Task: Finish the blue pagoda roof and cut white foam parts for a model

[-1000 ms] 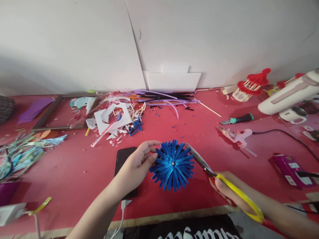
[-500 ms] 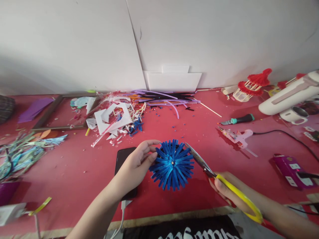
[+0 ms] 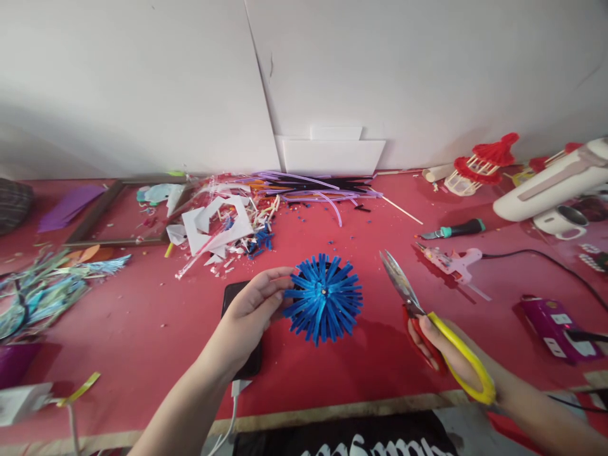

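A blue spiky ball of cut strips (image 3: 323, 297) is held above the red table (image 3: 142, 329) near the front middle. My left hand (image 3: 251, 310) grips its left side with fingers and thumb pinched on the spikes. My right hand (image 3: 446, 354) is closed through the yellow and red handles of a pair of scissors (image 3: 427, 320). The scissor blades point up and away, a short gap to the right of the ball and not touching it. A black phone (image 3: 235, 297) lies under my left hand.
Paper and straw scraps (image 3: 228, 221) lie piled behind the ball. A pink glue gun (image 3: 451, 261), a green-handled knife (image 3: 453, 229) and a purple power strip (image 3: 553, 320) lie on the right. A white device (image 3: 551, 183) sits at the far right. Feather-like paper pieces (image 3: 42, 288) lie at the left.
The scissors have pulled away from the ball's right side and swung to the right. The ball has shifted slightly up and left in my left hand.
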Demonstrator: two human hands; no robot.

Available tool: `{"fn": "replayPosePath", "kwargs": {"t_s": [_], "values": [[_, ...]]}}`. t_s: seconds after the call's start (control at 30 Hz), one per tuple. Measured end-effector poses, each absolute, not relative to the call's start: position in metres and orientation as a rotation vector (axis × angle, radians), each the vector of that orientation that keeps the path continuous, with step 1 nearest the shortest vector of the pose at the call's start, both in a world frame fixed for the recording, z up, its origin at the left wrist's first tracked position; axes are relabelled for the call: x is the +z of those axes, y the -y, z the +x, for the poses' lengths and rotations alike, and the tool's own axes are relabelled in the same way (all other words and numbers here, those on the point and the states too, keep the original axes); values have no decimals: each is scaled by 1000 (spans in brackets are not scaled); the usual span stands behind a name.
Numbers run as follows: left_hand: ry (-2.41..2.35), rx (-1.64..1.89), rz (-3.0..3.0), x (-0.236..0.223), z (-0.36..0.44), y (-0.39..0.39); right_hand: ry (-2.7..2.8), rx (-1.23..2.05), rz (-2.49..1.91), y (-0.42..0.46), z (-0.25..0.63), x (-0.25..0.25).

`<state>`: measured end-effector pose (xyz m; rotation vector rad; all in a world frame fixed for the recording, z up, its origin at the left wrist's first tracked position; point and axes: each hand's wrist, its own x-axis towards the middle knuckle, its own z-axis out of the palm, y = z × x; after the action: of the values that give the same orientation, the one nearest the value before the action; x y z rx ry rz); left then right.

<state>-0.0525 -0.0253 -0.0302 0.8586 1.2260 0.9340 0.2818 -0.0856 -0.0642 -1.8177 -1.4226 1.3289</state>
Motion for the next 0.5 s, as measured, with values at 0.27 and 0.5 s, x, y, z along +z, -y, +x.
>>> {"fn": "replayPosePath", "kwargs": {"t_s": [0.27,0.5], "values": [[-1186,941,676,-16,-54,27,1836,689,-2316,72,303,-68],[-1214,879,687,-20,-49,30,1942,335,-2462,81,329,-85]]}}
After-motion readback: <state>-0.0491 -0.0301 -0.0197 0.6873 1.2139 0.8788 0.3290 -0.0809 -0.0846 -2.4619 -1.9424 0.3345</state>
